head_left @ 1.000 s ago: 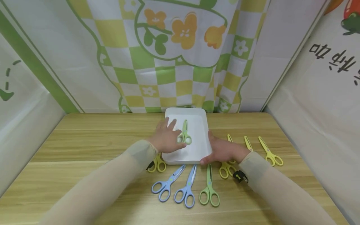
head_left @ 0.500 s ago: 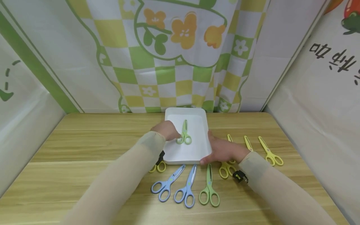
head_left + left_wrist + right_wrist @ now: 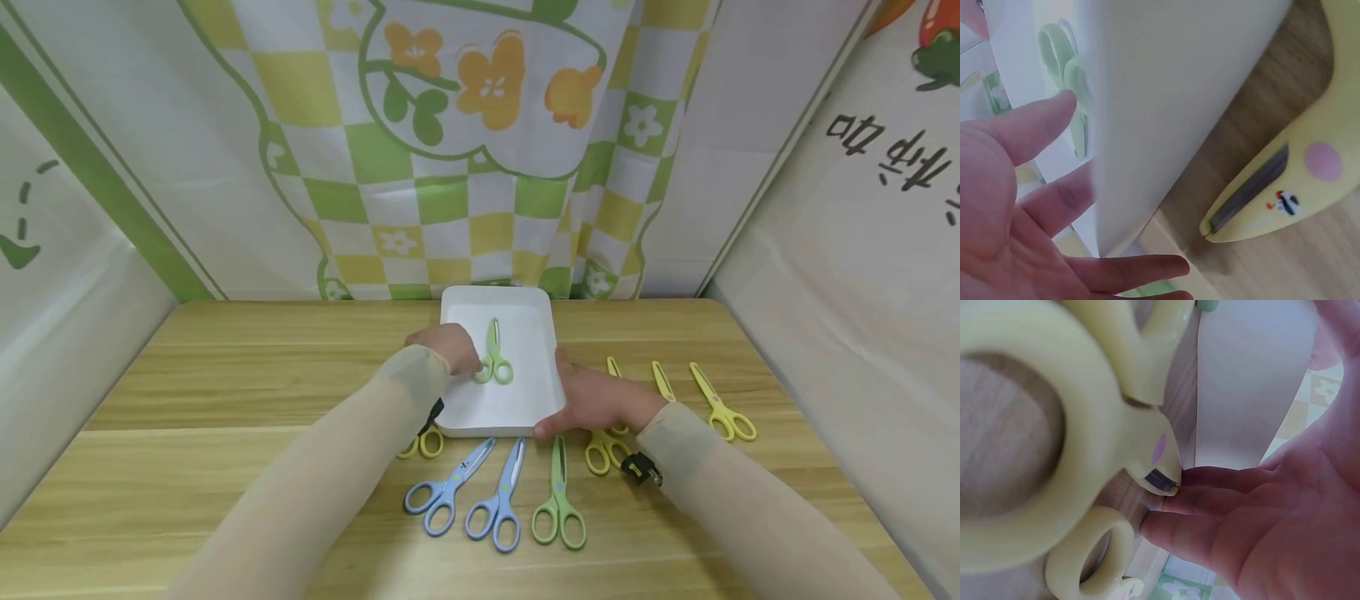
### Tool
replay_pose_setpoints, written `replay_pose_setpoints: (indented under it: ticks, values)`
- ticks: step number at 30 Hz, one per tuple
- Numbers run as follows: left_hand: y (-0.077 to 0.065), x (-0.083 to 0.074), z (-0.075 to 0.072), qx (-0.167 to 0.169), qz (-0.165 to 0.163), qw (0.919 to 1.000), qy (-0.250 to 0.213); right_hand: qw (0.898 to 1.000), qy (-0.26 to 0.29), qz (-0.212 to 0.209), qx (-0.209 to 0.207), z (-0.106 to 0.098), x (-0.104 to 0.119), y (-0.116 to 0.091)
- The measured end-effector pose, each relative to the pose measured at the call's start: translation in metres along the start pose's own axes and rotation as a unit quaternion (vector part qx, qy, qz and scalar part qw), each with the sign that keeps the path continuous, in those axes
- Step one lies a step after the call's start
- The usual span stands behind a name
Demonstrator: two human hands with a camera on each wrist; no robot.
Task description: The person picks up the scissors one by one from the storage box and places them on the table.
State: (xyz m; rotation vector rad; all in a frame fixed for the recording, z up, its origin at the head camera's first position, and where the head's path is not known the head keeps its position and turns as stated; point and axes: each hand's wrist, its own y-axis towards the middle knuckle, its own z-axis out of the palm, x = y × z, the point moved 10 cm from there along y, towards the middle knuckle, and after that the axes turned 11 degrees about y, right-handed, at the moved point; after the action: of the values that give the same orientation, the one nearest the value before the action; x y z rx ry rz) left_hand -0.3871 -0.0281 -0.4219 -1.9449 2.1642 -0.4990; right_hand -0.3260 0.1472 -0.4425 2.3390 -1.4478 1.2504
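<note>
A pair of light green scissors [image 3: 493,357] lies inside the white tray [image 3: 525,408], blades towards the back. My left hand [image 3: 452,346] reaches over the tray's left wall, one fingertip right at a handle loop. In the left wrist view, the thumb and fingers of that hand [image 3: 997,200] are extended and spread around the tray wall [image 3: 1172,81], holding nothing. At the tray's right side rests my right hand [image 3: 600,400], thumb at the front corner. The right wrist view shows its fingers [image 3: 1200,500] straight, overlapping the tip of yellow scissors [image 3: 1147,434].
In front of the tray lie two blue scissors [image 3: 501,500] and another green pair [image 3: 558,492]. Several yellow scissors [image 3: 720,408] lie to the right, partly behind the right hand. One more yellow pair [image 3: 431,442] shows under the left wrist. A checked curtain [image 3: 465,200] hangs behind.
The left hand was spread over the tray's left part; it has turned over the left wall, its back now facing up and fingers mostly hidden. The right hand and scissors have stayed put.
</note>
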Motion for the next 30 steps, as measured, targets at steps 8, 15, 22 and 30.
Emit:
replay_pose_setpoints:
  ticks: [8, 15, 22, 30]
  values:
    - [0.015, -0.004, 0.003, 0.040, 0.010, 0.9991, 0.001, 1.000, -0.007, 0.001, 0.000, -0.001, -0.002, 0.001]
    - [0.018, -0.008, 0.003, 0.067, 0.008, 0.9976, -0.013, 1.000, -0.005, -0.002, 0.003, 0.000, -0.001, 0.001]
    - [0.035, -0.012, 0.016, 0.078, -0.008, 0.9962, 0.038, 1.000, -0.007, -0.004, 0.003, 0.000, -0.002, 0.002]
    - [0.025, -0.011, 0.012, 0.073, -0.010, 0.9972, 0.013, 1.000, -0.006, -0.010, 0.001, 0.000, -0.002, 0.002]
